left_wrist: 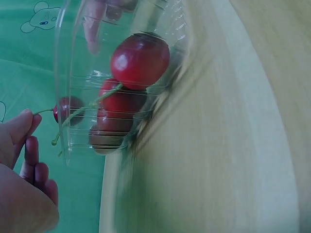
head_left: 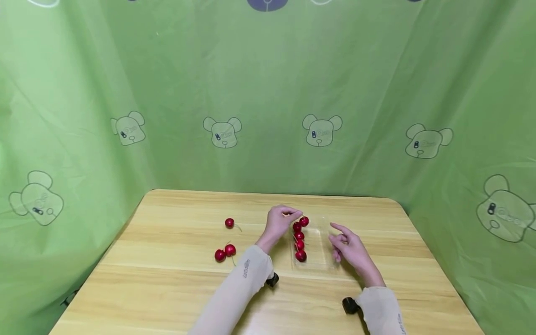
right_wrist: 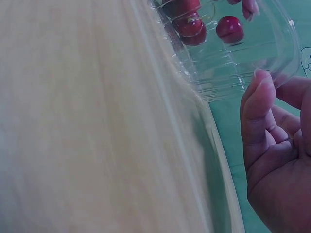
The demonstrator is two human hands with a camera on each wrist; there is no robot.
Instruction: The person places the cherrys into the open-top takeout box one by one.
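My left hand point(head_left: 279, 223) pinches the thin green stem of a cherry point(head_left: 304, 221) between thumb and forefinger. This cherry hangs over the far left part of a clear plastic box point(head_left: 314, 266), as the left wrist view also shows. Several dark red cherries point(head_left: 300, 256) line the box's left side in a row, some with green stems sticking up. At the box's right side is my right hand point(head_left: 351, 249), its forefinger stretched out and its other fingers bent. In the right wrist view its fingertips point(right_wrist: 262, 80) overlap the clear rim.
Two cherries point(head_left: 224, 253) lie together on the wooden table point(head_left: 176, 274), left of my left forearm. A single cherry point(head_left: 229, 223) with its stem sits farther back. Green curtain point(head_left: 268, 163) with bear-head prints surrounds the table's back and sides.
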